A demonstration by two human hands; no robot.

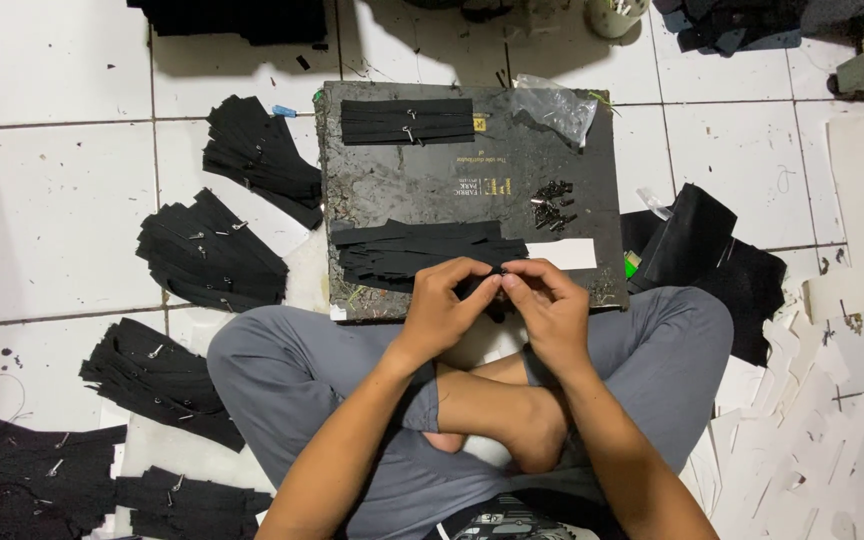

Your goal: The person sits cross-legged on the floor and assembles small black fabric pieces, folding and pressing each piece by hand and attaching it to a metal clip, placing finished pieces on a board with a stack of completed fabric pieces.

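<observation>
Cross-legged on the tiled floor (pixel 52 200), I pinch the end of a black zipper strip (pixel 497 283) between the closed fingers of my left hand (pixel 442 305) and right hand (pixel 552 310), holding it close over the dark board (pixel 402 180) that serves as my work surface. Loose sliders (pixel 552 203) lie within reach; finished stacks (pixel 212 250) fan out on my left.
</observation>
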